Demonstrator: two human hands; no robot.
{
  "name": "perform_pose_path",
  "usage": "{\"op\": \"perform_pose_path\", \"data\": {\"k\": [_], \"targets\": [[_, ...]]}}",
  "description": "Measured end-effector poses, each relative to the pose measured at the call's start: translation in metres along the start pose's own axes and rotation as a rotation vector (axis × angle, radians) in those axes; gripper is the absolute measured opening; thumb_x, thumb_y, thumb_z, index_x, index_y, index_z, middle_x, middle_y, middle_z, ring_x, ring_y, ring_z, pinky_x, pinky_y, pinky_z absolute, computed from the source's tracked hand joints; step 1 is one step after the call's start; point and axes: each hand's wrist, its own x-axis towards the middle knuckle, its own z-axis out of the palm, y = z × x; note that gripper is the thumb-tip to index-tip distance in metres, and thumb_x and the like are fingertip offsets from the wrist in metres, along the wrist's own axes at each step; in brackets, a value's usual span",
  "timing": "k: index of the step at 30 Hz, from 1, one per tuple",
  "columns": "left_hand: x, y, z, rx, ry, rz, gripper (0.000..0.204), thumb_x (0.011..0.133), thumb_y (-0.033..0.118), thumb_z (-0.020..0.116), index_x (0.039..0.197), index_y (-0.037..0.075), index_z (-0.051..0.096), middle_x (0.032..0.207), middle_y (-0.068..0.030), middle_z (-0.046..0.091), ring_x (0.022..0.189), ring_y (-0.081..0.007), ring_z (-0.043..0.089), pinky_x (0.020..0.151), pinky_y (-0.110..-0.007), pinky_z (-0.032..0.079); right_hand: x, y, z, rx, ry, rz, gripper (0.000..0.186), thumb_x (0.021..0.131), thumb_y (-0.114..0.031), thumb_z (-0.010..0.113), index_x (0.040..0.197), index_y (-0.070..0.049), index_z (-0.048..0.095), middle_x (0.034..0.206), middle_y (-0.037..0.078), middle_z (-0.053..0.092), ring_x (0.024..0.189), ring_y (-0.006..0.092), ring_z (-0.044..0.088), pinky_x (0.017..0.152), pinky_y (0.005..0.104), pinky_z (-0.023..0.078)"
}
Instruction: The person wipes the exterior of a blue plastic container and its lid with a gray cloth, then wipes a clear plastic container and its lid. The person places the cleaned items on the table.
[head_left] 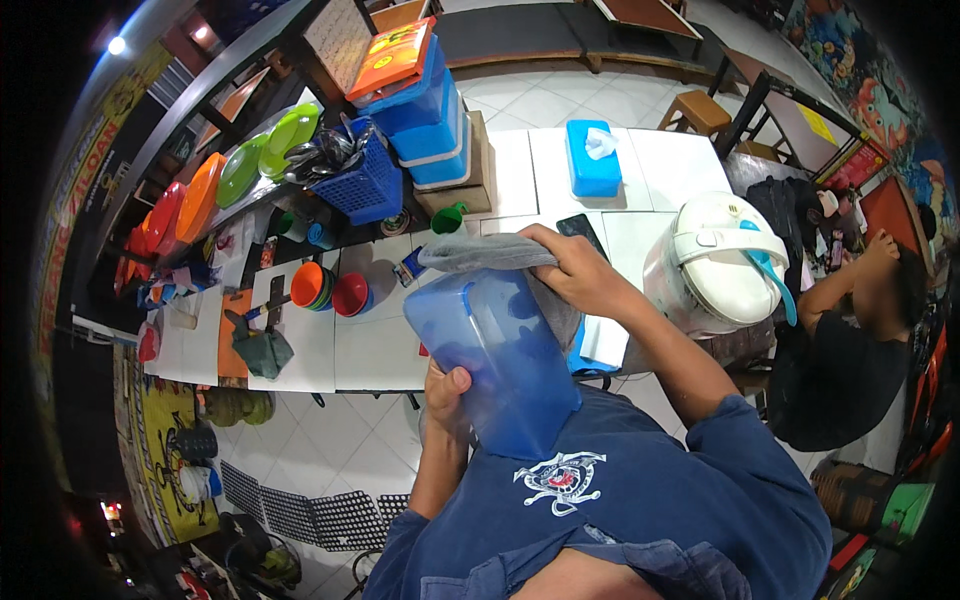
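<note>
My left hand point(446, 398) grips a translucent blue plastic container point(492, 350), thumb on its side, holding it tilted against the front of my dark blue shirt. My right hand point(570, 260) is closed on a grey cloth point(475, 252) at the upper end of the container; part of the cloth hangs down along its right side. A small green cup point(447, 220) and a dark phone point(582, 232) lie on the white counter just beyond the container.
A rice cooker point(720, 290), blue tissue box point(590, 158), stacked blue boxes point(425, 130), utensil basket point(355, 180), colored bowls point(308, 285) and a knife point(275, 300) occupy the counter point(500, 160). A person point(830, 370) in black is at the right.
</note>
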Motion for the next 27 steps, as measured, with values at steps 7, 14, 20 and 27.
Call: {"op": "perform_pose_path", "data": {"k": [7, 14, 20, 27], "targets": [[0.006, -0.001, -0.008, 0.041, 0.031, -0.14, 0.045, 0.075, 0.025, 0.076, 0.107, -0.002, 0.06, 0.093, -0.0119, 0.067, 0.079, -0.0205, 0.066, 0.071, -0.031, 0.055, 0.002, 0.017, -0.012, -0.475, 0.12, 0.12, 0.026, 0.079, -0.012, 0.056, 0.103, 0.0, 0.057, 0.073, 0.023, 0.061, 0.07, 0.0387, 0.062, 0.067, 0.0416, 0.049], [-0.006, 0.0, -0.002, 0.014, 0.092, -0.038, 0.053, 0.076, 0.031, 0.075, 0.113, -0.003, 0.058, 0.094, -0.0122, 0.066, 0.077, -0.019, 0.066, 0.069, -0.03, 0.055, -0.011, -0.014, -0.049, 0.157, 0.269, 0.047, 0.038, 0.08, -0.008, 0.052, 0.117, -0.002, 0.059, 0.09, 0.012, 0.067, 0.083, 0.0161, 0.063, 0.076, 0.0307, 0.05], [0.0, 0.003, -0.004, 0.016, 0.164, -0.046, 0.062, 0.075, 0.028, 0.076, 0.123, -0.004, 0.053, 0.108, -0.0157, 0.064, 0.092, -0.0239, 0.065, 0.083, -0.034, 0.054, -0.041, -0.073, 0.049, -0.183, 0.073, -0.334, 0.069, 0.069, 0.0, 0.06, 0.137, -0.003, 0.046, 0.137, 0.027, 0.045, 0.133, 0.0406, 0.038, 0.111, 0.0467, 0.03], [-0.004, 0.01, -0.003, 0.116, 0.143, 0.059, 0.064, 0.077, 0.027, 0.074, 0.127, -0.004, 0.049, 0.115, -0.0169, 0.061, 0.098, -0.0254, 0.064, 0.087, -0.036, 0.052, -0.066, -0.05, 0.069, -0.137, -0.04, -0.464, 0.079, 0.078, -0.005, 0.058, 0.148, 0.002, 0.021, 0.148, 0.03, 0.027, 0.141, 0.0402, 0.024, 0.114, 0.0498, 0.02]]}}
